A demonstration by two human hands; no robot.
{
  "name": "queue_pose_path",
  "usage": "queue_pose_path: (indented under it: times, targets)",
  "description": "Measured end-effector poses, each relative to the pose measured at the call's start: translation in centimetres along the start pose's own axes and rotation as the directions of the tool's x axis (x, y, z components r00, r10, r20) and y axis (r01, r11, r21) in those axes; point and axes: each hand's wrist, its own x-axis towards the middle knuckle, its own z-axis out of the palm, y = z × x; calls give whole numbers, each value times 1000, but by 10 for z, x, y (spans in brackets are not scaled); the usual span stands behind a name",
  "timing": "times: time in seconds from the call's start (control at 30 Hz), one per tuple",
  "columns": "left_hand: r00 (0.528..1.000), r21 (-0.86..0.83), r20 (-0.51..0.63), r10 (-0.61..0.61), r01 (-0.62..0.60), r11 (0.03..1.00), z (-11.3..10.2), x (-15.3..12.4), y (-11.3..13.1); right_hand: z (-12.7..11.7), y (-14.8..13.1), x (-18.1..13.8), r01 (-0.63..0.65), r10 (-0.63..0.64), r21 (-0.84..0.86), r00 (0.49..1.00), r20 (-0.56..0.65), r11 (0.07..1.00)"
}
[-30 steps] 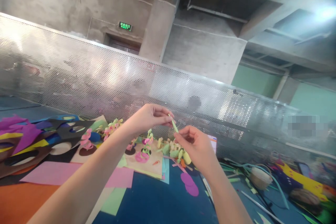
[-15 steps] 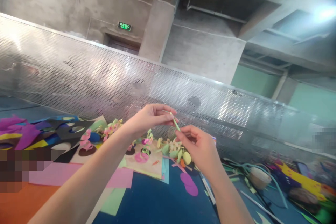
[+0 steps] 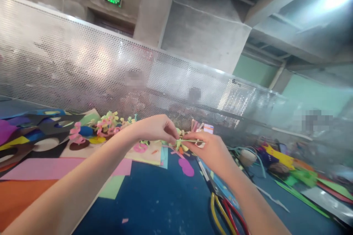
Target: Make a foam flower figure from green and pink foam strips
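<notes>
A thin pale green paper strip (image 3: 194, 140) runs between my two hands above the far part of the table. My left hand (image 3: 161, 127) pinches its left end between thumb and fingertips. Close beside it, my right hand (image 3: 208, 146) grips the strip, its fingers curled and a length showing across them. Whether the strip is folded or rolled at the fingertips is too small to tell. Behind and below the hands lie curled paper pieces, partly hidden, with a pink paper ring (image 3: 140, 148) on a beige sheet (image 3: 153, 157). Two joined purple paper ovals (image 3: 186, 167) lie below the fingers.
Scissors (image 3: 217, 194) with yellow and red handles lie under my right forearm. Pink (image 3: 41, 168) and orange paper sheets (image 3: 26, 198) lie at the left, near dark cut-out sheets. A perforated metal panel (image 3: 171, 80) stands behind the table. Cords and coloured scraps are at the right.
My hands have come lower and closer together with the green strip, which now lies nearly level rather than slanting. The view has tipped downward, bringing the scissors' handles into sight.
</notes>
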Motion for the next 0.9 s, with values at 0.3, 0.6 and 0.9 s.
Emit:
queue_pose_path:
  times: [0.3, 0.6, 0.9]
  targets:
    - [949, -630, 297, -107, 279, 725, 78, -4, -20, 8, 35, -53, -501, 427, 714, 851, 305, 489]
    - [948, -788, 212, -236, 308, 533, 149, -45, -43, 70, 37, -99, -525, 416, 640, 847, 330, 561]
    - [976, -724, 116, -182, 208, 658, 163, -53, -49, 86, 34, -111, -524, 481, 660, 834, 271, 538]
